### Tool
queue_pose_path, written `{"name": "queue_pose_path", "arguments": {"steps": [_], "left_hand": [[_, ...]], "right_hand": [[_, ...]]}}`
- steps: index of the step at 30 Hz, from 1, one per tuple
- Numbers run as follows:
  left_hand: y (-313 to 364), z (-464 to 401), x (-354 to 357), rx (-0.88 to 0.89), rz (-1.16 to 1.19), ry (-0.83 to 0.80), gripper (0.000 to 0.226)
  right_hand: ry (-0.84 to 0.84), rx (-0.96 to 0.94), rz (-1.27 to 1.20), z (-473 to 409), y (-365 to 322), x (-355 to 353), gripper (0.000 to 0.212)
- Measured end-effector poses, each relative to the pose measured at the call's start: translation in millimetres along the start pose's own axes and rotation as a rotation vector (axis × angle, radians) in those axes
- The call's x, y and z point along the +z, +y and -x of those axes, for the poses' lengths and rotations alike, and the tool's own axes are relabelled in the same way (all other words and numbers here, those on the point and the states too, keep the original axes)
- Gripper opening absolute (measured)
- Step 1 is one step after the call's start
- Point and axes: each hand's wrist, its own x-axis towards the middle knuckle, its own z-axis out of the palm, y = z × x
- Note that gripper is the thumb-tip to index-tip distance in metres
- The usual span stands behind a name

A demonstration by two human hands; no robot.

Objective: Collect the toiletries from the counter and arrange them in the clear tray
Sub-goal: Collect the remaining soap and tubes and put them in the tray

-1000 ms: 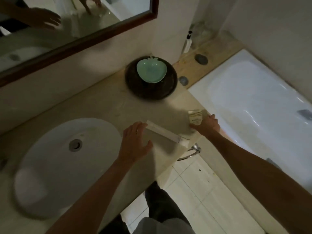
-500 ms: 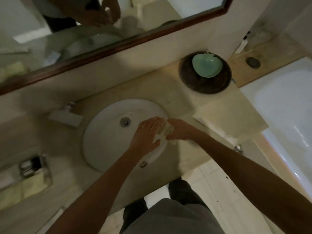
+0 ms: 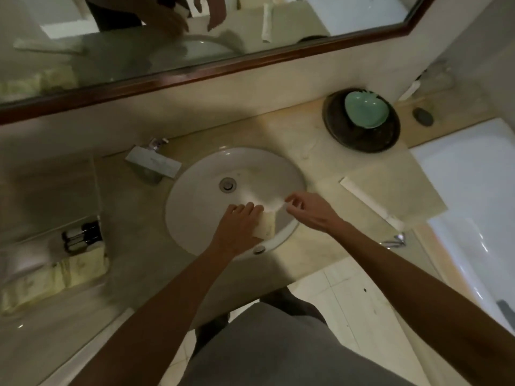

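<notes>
Over the white sink [image 3: 195, 196], my left hand [image 3: 237, 229] is shut on a small cream packet [image 3: 266, 231]. My right hand [image 3: 312, 213] hovers just right of it, fingertips pinched close to the packet's upper corner; whether they still touch it is unclear. On the counter at the far left stands the clear tray [image 3: 16, 263], which holds dark little bottles [image 3: 80, 236] and several cream packets [image 3: 72, 274]. A long white wrapped item [image 3: 367, 199] lies on the counter to the right of the sink.
A square tap [image 3: 153, 162] stands behind the sink. At the back right, a dark round dish [image 3: 362, 137] carries a green bowl [image 3: 366, 108]. A white bathtub [image 3: 473, 190] runs along the right. The mirror [image 3: 167, 37] hangs above.
My right hand carried the packet from the counter's right end to over the sink, where my left hand took hold of it. The view swung left, and the clear tray came into sight.
</notes>
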Motion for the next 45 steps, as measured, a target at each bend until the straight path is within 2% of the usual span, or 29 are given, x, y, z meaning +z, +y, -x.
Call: {"name": "queue_pose_path", "arguments": {"steps": [4, 7, 11, 16, 20, 26, 29, 33, 36, 39, 45], "left_hand": [[49, -44, 5, 0.046, 0.019, -0.056, 0.061], [81, -76, 9, 0.057, 0.047, -0.062, 0.06], [115, -108, 15, 0.066, 0.027, -0.068, 0.062], [120, -113, 13, 0.018, 0.042, -0.02, 0.061], [75, -77, 1, -0.075, 0.055, 0.026, 0.062], [-41, 53, -29, -0.459, 0.054, -0.009, 0.066], [-91, 131, -49, -0.669, 0.102, 0.016, 0.07], [-163, 234, -62, -0.822, 0.055, 0.054, 0.074], [-217, 304, -65, -0.878, 0.01, 0.041, 0.074], [-260, 351, -67, -0.897, 0.056, 0.022, 0.076], [-306, 374, -53, -0.759, 0.096, -0.029, 0.081]], "right_hand": [[0.223, 0.136, 0.134, 11, 78, -20, 0.044], [0.392, 0.266, 0.256, 15, 133, -35, 0.05], [0.363, 0.434, 0.236, 20, 194, -49, 0.062], [0.318, 0.347, 0.138, 20, 222, -38, 0.034], [0.28, 0.159, 0.147, 10, 153, -13, 0.026], [0.097, -0.257, 0.104, 2, -14, 73, 0.022], [0.01, -0.359, 0.063, 10, -94, 118, 0.021], [-0.059, -0.475, 0.091, 29, -180, 175, 0.02], [-0.125, -0.492, 0.118, 41, -223, 206, 0.024], [-0.084, -0.536, 0.124, 49, -250, 225, 0.023], [-0.071, -0.506, 0.169, 54, -281, 230, 0.024]]}}
